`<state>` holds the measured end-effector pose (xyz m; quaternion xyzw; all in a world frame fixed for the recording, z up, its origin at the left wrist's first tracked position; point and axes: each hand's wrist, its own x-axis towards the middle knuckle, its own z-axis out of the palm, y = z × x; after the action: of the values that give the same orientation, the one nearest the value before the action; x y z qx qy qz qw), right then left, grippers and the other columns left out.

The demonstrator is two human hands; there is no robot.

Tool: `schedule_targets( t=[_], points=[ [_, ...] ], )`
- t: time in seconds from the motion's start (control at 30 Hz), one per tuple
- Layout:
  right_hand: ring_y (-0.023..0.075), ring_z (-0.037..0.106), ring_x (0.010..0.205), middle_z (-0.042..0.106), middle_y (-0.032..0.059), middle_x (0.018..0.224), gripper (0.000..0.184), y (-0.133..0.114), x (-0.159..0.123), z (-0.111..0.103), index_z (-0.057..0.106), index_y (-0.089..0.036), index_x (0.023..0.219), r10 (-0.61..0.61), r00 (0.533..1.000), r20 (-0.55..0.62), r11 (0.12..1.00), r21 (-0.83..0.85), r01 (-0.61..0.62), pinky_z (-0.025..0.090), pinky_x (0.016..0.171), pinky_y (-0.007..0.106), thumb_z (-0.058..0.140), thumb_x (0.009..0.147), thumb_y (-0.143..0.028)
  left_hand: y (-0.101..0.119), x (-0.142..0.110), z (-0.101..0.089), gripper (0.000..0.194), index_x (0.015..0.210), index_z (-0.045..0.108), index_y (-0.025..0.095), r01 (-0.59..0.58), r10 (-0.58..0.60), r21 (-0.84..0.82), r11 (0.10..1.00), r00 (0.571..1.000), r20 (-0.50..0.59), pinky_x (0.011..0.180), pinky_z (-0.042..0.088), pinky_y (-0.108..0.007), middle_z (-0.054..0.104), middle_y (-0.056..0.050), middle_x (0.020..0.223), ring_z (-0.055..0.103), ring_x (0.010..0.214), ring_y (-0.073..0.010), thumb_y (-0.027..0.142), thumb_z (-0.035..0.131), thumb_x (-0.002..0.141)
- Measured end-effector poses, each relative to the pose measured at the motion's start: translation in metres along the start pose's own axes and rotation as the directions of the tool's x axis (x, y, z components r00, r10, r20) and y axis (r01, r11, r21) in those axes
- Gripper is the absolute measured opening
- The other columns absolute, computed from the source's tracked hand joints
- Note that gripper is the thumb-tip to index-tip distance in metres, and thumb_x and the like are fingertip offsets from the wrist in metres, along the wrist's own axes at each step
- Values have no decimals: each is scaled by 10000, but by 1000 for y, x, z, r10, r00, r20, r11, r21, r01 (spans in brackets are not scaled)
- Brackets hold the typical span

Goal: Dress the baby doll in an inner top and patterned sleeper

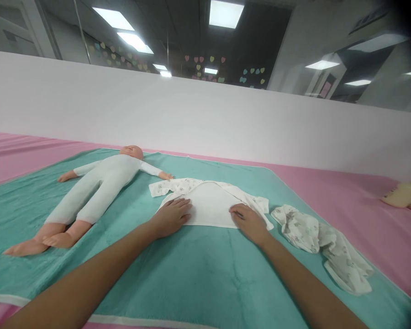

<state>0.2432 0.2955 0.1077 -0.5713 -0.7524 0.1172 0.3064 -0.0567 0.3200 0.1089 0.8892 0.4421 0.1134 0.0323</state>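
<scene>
Surface: teal terry towel (205, 274) spread over a pink padded sheet (345, 192), a white edging along the near side.
Left hand (171, 218): open, fingers flat, palm down on the garment, not gripping.
Right hand (248, 224): open likewise, resting on the garment's other side.
Baby garment (208, 205): white long-sleeved piece lying flat and open on the towel, directly under both hands, sleeves spread, small print on them.
Handling: probably light, soft and limp; easiest taken by the edges or sleeves.
Crumpled printed cloth (315, 242): bunched just beside the right hand.
Infant training doll (99, 187): on its back, arms out, one hand just beside the garment.
Cream packet (400, 193): at the pink sheet's far right.
Writing: none legible.
Background: white partition (192, 114), paper hearts (205, 59) beyond.
</scene>
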Motion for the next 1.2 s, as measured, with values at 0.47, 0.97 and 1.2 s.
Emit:
schedule_targets(
  t=[0.47, 0.97, 1.2],
  points=[
    [168, 516, 989, 589, 10, 1031, 231, 1, 1, 1, 608, -242, 902, -24, 1000, 11, 999, 23, 24, 385, 894, 329, 397, 817, -285, -3, 0, 4, 480, 1305, 403, 277, -14, 14, -22, 1000, 1000, -11, 1068, 248, -418, 349, 0, 1413, 290, 1307, -219, 472, 213, 910],
    [165, 518, 987, 586, 6, 1034, 225, 4, 1, 2, 600, -250, 911, -39, 999, 15, 999, 6, 39, 400, 896, 341, 398, 815, -261, -3, 0, 2, 485, 1306, 406, 272, -22, 22, -23, 1000, 1000, -18, 1066, 249, -411, 354, -3, 1410, 291, 1306, -220, 473, 211, 909],
    [182, 527, 995, 592, 32, 1042, 244, -1, -1, 0, 605, -231, 944, -104, 995, 5, 987, -121, 104, 435, 893, 376, 386, 836, -238, 2, 0, 0, 455, 1266, 455, 271, 3, -4, -52, 999, 999, -32, 1056, 269, -408, 410, 3, 1375, 343, 1277, -218, 459, 260, 899]
  ],
)
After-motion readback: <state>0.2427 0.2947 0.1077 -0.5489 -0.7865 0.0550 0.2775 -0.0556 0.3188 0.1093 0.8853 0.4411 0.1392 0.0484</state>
